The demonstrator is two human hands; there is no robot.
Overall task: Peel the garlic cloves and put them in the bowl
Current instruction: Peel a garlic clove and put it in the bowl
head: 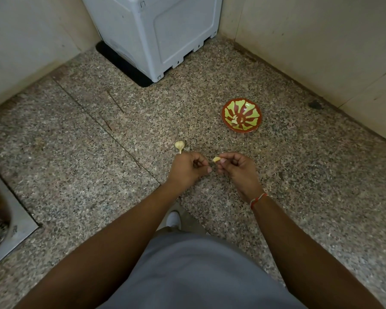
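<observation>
Both arms stretched forward over the worktop (98,134), right hand (237,169) pinching a clove (216,159) at its fingertips, left hand (187,167) curled just beside it, grip unclear, bulb (179,145) lying just beyond, bowl (242,117) with peeled cloves farther right.

head-worn view, looking steeply down, countertop (276,197) near

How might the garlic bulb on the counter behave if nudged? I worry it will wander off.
The garlic bulb looks rounded, so it would probably roll a little, though its stalk should make it curve and stop. It looks small, so likely light. Its skin seems papery and may flake.
</observation>
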